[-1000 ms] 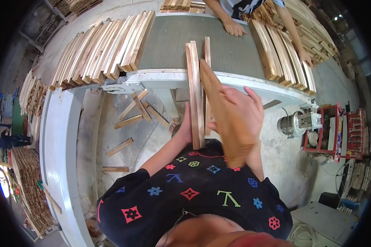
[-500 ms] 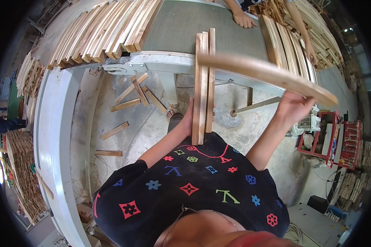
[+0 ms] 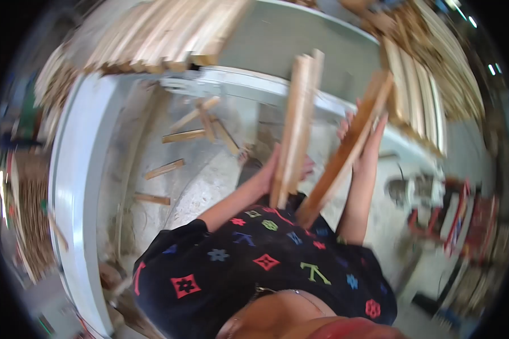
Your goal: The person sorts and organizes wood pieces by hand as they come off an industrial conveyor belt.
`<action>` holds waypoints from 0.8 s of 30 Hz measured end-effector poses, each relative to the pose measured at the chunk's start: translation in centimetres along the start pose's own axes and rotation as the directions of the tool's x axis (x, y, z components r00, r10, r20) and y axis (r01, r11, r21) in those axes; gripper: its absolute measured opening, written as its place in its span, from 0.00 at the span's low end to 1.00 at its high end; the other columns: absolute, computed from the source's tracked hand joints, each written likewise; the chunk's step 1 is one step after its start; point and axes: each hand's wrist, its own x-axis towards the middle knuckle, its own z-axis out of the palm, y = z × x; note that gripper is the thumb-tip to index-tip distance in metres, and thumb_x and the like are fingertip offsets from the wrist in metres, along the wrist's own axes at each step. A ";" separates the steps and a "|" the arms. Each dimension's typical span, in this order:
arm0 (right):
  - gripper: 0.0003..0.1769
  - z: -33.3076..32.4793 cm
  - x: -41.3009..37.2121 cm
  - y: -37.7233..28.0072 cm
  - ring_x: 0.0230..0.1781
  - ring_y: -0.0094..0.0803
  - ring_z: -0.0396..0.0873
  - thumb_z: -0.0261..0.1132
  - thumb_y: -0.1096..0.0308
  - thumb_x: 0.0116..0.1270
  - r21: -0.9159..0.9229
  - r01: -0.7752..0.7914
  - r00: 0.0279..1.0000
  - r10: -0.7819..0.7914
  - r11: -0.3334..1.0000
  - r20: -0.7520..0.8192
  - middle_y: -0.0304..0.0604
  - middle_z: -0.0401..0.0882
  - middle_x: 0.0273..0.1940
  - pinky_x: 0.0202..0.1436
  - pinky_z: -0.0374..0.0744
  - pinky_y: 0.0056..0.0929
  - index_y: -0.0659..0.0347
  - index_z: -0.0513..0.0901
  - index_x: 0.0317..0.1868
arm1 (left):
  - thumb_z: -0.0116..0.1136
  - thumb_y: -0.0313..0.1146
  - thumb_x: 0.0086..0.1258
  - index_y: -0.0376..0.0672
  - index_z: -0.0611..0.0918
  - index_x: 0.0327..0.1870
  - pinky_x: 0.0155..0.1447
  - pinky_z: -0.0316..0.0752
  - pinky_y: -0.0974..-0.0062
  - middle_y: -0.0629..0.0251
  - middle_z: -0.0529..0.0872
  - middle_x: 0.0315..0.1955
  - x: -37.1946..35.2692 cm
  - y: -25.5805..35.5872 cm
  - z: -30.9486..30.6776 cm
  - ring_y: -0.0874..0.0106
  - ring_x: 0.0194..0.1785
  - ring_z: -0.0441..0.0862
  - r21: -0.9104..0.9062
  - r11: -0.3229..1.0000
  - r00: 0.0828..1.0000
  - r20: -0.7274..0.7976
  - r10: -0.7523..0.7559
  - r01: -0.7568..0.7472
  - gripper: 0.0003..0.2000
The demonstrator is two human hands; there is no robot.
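Observation:
The picture is blurred by motion. My left hand (image 3: 270,172) grips a bundle of long wooden slats (image 3: 297,121) held upright against my chest, their tops reaching over the conveyor belt (image 3: 277,39). My right hand (image 3: 363,133) holds a single wooden slat (image 3: 345,150), tilted with its lower end near my shirt and its upper end up by the right stacks. That slat lies just right of the bundle, apart from it.
Stacks of wooden slats (image 3: 158,34) lie left of the grey belt and more stacks (image 3: 424,96) on the right. Loose offcuts (image 3: 184,135) are scattered on the concrete floor below. A white machine frame (image 3: 73,186) runs down the left. A motor (image 3: 404,189) and red rack (image 3: 464,214) stand at right.
My right hand has swung its slat from lying crosswise over the belt to nearly upright beside the bundle. The camera has tilted and blurred; the other person's hands have left the view.

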 end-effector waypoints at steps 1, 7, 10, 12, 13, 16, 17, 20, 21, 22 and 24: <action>0.42 -0.2 -1.1 2.1 0.43 0.32 0.80 0.59 0.32 0.72 -0.188 -0.041 0.983 0.006 0.981 -0.186 0.41 0.80 0.50 0.43 0.81 0.36 0.57 0.69 0.71 | 0.41 0.81 0.64 0.37 0.67 0.74 0.66 0.78 0.59 0.50 0.77 0.67 1.1 -0.3 -2.0 0.57 0.65 0.80 -0.048 0.999 0.995 0.098 -0.006 0.011 0.53; 0.16 0.4 -2.0 5.5 0.36 0.30 0.82 0.60 0.64 0.76 -0.616 -0.099 0.991 0.136 0.782 0.014 0.45 0.83 0.45 0.39 0.81 0.29 0.66 0.76 0.57 | 0.38 0.74 0.73 0.48 0.71 0.74 0.59 0.81 0.64 0.59 0.83 0.61 -1.7 1.4 0.8 0.72 0.56 0.84 0.021 0.996 0.996 0.009 0.086 -0.087 0.42; 0.15 2.7 -1.0 0.5 0.40 0.30 0.82 0.58 0.71 0.73 -0.729 0.297 0.920 0.018 0.617 0.390 0.47 0.82 0.49 0.46 0.81 0.29 0.69 0.77 0.56 | 0.38 0.74 0.73 0.47 0.74 0.72 0.55 0.83 0.67 0.59 0.85 0.56 -1.6 2.5 0.4 0.71 0.52 0.86 -0.017 0.999 0.997 0.064 0.051 -0.050 0.42; 0.17 4.6 0.0 -2.9 0.52 0.38 0.82 0.61 0.79 0.63 -0.838 0.469 0.871 0.012 0.277 0.492 0.46 0.82 0.53 0.59 0.78 0.40 0.62 0.82 0.53 | 0.38 0.74 0.73 0.47 0.74 0.72 0.56 0.83 0.67 0.59 0.85 0.56 -2.2 3.2 0.4 0.71 0.52 0.86 0.008 0.997 0.996 0.045 0.073 -0.073 0.42; 0.19 6.0 0.3 -4.1 0.57 0.41 0.79 0.61 0.80 0.59 -0.771 0.637 0.771 -0.007 -0.006 0.637 0.45 0.81 0.55 0.64 0.74 0.45 0.60 0.83 0.51 | 0.38 0.74 0.73 0.47 0.74 0.72 0.56 0.83 0.67 0.59 0.85 0.56 -2.3 3.2 0.3 0.71 0.52 0.86 0.013 0.997 0.996 0.034 0.080 -0.081 0.42; 0.23 9.0 2.5 -5.0 0.69 0.47 0.71 0.61 0.82 0.48 -0.357 0.774 0.498 0.154 -0.523 0.854 0.44 0.79 0.59 0.77 0.60 0.58 0.54 0.87 0.45 | 0.38 0.74 0.73 0.47 0.74 0.72 0.56 0.83 0.67 0.59 0.85 0.55 -2.6 3.1 -0.2 0.71 0.52 0.86 0.012 0.995 0.995 0.009 0.101 -0.101 0.42; 0.23 8.4 3.9 -4.6 0.71 0.49 0.68 0.61 0.82 0.46 -0.321 0.797 0.472 0.197 -0.511 0.859 0.44 0.78 0.61 0.79 0.56 0.60 0.53 0.88 0.43 | 0.38 0.74 0.73 0.47 0.74 0.72 0.56 0.83 0.67 0.59 0.85 0.55 -2.6 3.0 -0.1 0.71 0.52 0.86 0.006 0.995 0.995 0.006 0.098 -0.098 0.42; 0.19 8.1 6.9 -3.6 0.73 0.49 0.68 0.61 0.82 0.45 -0.217 0.909 0.350 0.373 -0.355 0.859 0.43 0.78 0.61 0.82 0.53 0.62 0.54 0.88 0.37 | 0.38 0.74 0.73 0.47 0.74 0.72 0.56 0.83 0.66 0.59 0.86 0.55 -2.7 3.2 -0.6 0.71 0.52 0.86 0.003 0.995 0.995 -0.008 0.103 -0.103 0.42; 0.18 8.0 7.8 -3.1 0.72 0.49 0.68 0.62 0.81 0.45 -0.195 0.941 0.307 0.454 -0.276 0.837 0.42 0.78 0.61 0.82 0.54 0.61 0.53 0.88 0.37 | 0.38 0.74 0.73 0.47 0.74 0.72 0.56 0.83 0.66 0.59 0.86 0.55 -2.7 3.3 -0.6 0.70 0.52 0.86 0.005 0.994 0.994 -0.013 0.109 -0.108 0.42; 0.18 8.0 8.2 -2.8 0.72 0.48 0.69 0.62 0.81 0.45 -0.185 0.963 0.262 0.532 -0.194 0.805 0.42 0.78 0.61 0.82 0.55 0.61 0.53 0.88 0.36 | 0.38 0.74 0.73 0.47 0.74 0.72 0.56 0.83 0.66 0.59 0.86 0.55 -2.6 3.1 -0.6 0.70 0.52 0.86 0.012 0.993 0.993 -0.022 0.116 -0.115 0.42; 0.15 8.5 8.4 -1.5 0.68 0.44 0.73 0.64 0.79 0.45 -0.110 0.979 0.191 0.604 -0.169 0.774 0.40 0.79 0.59 0.80 0.60 0.57 0.53 0.87 0.33 | 0.38 0.74 0.73 0.47 0.74 0.72 0.56 0.83 0.66 0.60 0.86 0.55 -2.4 2.5 -0.8 0.70 0.52 0.86 0.009 0.994 0.993 -0.044 0.109 -0.109 0.42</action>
